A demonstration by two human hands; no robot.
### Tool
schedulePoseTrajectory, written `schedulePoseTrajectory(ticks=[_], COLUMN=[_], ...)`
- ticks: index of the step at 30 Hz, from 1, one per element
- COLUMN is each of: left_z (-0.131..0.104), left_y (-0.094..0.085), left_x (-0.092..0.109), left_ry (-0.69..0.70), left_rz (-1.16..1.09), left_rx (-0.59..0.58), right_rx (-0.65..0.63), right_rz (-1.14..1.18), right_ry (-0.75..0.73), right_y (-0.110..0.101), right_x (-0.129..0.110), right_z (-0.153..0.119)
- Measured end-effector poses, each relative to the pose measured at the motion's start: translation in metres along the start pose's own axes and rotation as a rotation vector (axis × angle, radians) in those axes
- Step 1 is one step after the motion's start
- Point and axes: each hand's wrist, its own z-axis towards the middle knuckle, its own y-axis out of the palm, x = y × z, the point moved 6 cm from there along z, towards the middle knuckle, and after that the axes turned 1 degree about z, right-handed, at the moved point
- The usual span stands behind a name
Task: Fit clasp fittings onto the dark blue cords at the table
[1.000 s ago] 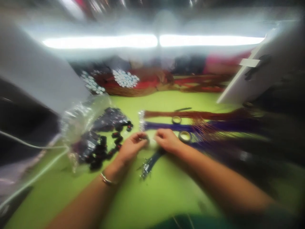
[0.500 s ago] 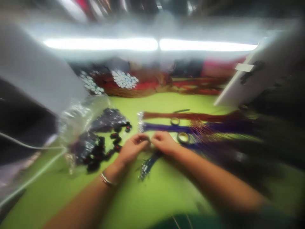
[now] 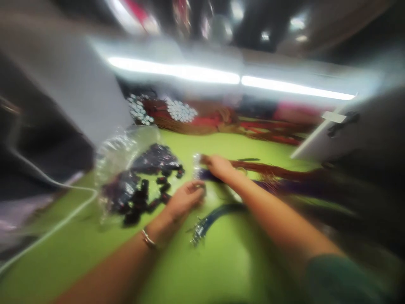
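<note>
Counter [image 3: 167, 274] in head view, bright green, blurred toward the edges. Right hand [image 3: 219, 167] over the near-left ends of red-brown wire bundle [image 3: 281, 169] and purple wire bundle [image 3: 207, 175], just beside pale end pieces [image 3: 196, 164]. Right grip: fingers bent downward; cannot tell how far closed, or whether on a wire. Left hand [image 3: 183, 200] lower, near the same ends, apart from right. Left grip: thumb and fingertips close together; too blurred to tell what, if anything, between. Below both hands, dark blue wire bundle [image 3: 218, 212], curved, metal terminals [image 3: 198, 232] at its near end. Left of left hand: black connectors [image 3: 136, 207], loose, spilling beside clear plastic bag [image 3: 114, 158].
</note>
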Motion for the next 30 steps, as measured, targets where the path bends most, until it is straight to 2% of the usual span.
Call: schedulePoseTrajectory(ticks=[5,18,21,25,28,30], left_z=[0.003,0.004,0.006,0.007,0.004,0.001], left_y=[-0.003,-0.004,-0.006,-0.007,-0.006,-0.002], left_x=[-0.005,-0.006,-0.008,-0.008,-0.004,0.0], left_ry=[-0.018,-0.009,-0.008,-0.019,-0.02,-0.015], left_rz=[-0.001,0.014,-0.003,0.0,-0.023,-0.061], left_rx=[-0.003,-0.005,-0.004,-0.007,-0.003,-0.026], right_rx=[-0.003,0.001,0.039,0.163,0.23,0.257], right_rz=[-0.068,-0.101,-0.09,-0.025,0.069,0.139], right_ry=[0.012,-0.048,-0.047,-0.028,-0.044,-0.08], right_y=[0.015,0.013,0.002,-0.032,-0.052,-0.053], right_x=[0.004,0.013,0.016,0.024,0.023,0.019], right_z=[0.015,0.021,0.023,0.014,-0.012,-0.039])
